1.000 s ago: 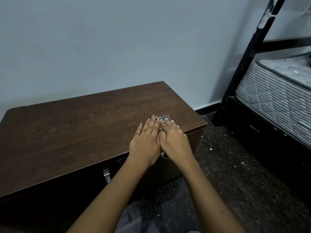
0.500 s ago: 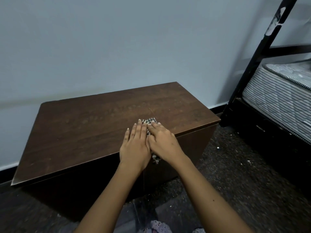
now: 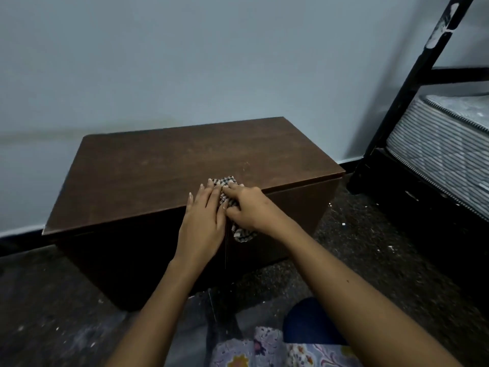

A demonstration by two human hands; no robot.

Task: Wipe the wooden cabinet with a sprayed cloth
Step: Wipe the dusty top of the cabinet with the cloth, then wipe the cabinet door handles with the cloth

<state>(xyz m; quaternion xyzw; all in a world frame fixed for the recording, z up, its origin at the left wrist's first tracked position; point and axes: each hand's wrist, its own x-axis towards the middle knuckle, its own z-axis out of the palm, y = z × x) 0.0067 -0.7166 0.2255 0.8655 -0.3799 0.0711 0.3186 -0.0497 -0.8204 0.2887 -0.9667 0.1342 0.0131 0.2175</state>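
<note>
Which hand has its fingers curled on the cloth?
The right hand: its fingers curl round the checked cloth; the left hand lies flat, fingers straight.

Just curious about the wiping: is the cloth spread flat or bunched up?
Bunched up: the cloth lies crumpled under the left hand and right hand, an end hanging over the cabinet edge.

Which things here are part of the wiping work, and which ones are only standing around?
For the job: wooden cabinet; checkered cloth; left hand, pressing flat; right hand, gripping the cloth.
Just around: black bed frame; striped mattress; floral fabric.
</note>
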